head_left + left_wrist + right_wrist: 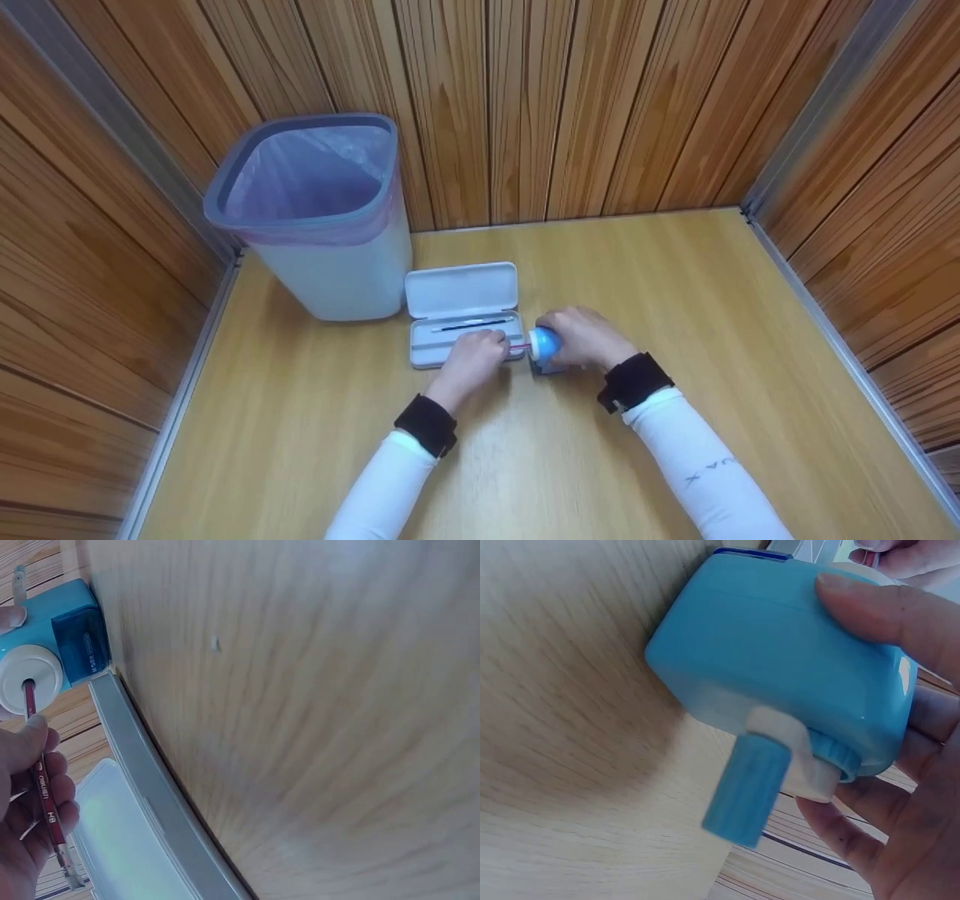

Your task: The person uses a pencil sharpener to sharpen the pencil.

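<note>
My left hand (471, 361) pinches a dark red pencil (49, 804) marked HB. Its front end sits in the hole of the white round front of a blue pencil sharpener (772, 637). My right hand (589, 339) grips the sharpener's body, thumb along one side and fingers on the other. The crank handle (747, 790) sticks out at the back, with no fingers around it. Just behind my left hand lies an open pale grey pencil case (461, 291), with a thin dark pen or pencil (471, 325) inside. The pencil's tip is hidden inside the sharpener.
A white bin (337, 279) with a grey rim and a plastic liner stands at the back left, close beside the pencil case. Wood-plank walls (517, 112) enclose the wooden tabletop (660, 285) at the back and both sides.
</note>
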`<state>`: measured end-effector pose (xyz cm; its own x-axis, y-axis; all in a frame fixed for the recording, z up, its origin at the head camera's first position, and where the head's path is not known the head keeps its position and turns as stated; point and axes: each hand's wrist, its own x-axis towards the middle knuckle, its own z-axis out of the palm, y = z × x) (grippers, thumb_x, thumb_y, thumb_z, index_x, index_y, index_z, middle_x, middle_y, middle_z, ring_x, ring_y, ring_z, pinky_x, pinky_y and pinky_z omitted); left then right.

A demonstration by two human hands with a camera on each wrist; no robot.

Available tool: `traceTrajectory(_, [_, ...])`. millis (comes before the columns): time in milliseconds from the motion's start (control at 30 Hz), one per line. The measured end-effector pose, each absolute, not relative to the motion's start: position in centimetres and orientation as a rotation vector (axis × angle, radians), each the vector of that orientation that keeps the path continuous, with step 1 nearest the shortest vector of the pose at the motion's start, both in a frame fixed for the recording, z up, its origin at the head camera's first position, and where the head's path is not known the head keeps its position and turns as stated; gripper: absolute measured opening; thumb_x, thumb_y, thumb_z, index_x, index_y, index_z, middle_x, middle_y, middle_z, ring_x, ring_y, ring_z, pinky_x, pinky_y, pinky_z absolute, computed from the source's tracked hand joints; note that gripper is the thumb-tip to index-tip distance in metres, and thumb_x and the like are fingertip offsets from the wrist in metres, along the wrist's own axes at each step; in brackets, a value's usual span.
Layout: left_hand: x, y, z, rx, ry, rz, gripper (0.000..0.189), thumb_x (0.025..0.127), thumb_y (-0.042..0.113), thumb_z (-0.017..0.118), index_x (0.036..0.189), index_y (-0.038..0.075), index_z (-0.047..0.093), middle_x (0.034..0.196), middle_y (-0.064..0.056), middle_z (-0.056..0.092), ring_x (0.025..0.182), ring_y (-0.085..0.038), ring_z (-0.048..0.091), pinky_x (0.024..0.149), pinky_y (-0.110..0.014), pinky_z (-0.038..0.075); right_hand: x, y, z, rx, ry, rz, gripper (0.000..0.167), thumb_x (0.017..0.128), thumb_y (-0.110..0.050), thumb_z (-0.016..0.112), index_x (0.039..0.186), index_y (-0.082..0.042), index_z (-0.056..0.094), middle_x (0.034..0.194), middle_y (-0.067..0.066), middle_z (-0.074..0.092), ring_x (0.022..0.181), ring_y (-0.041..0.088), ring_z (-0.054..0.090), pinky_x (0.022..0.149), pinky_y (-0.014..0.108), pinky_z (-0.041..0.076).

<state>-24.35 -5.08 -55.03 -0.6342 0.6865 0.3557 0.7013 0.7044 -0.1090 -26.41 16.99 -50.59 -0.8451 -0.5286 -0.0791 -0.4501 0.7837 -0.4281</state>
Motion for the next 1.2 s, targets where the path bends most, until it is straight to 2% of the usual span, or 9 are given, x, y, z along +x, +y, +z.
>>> traceTrajectory(567, [-24.32, -4.57, -55.09, -1.05, -2.594, -0.075, 0.016, 0.082, -0.002, 0.069, 0.094, 0.008, 0.075, 0.085, -0.003, 0.067, 0.072, -0.019, 0.063, 0.062, -0.03, 0.052, -26.4, 17.05, -51.04, -0.808, 2.777, -0.639, 0.057, 0.072, -0.018, 0.088, 0.124, -0.008, 0.066, 0.11, 0.006, 0.068, 0.098, 0.024, 0.063, 0.088, 0.046, 0.051])
traceTrajectory(1200, [-24.44, -4.21, -55.01, -1.047, -2.654, -0.123, 0.018, 0.083, 0.0, 0.07, 0.099, 0.009, 0.073, 0.089, -0.003, 0.069, 0.078, -0.017, 0.064, 0.069, -0.027, 0.052, -26.49, 17.15, -51.36, -0.782, 2.763, -0.677, 0.058, 0.073, -0.02, 0.088, 0.126, -0.011, 0.066, 0.11, 0.003, 0.068, 0.1, 0.023, 0.062, 0.09, 0.045, 0.05])
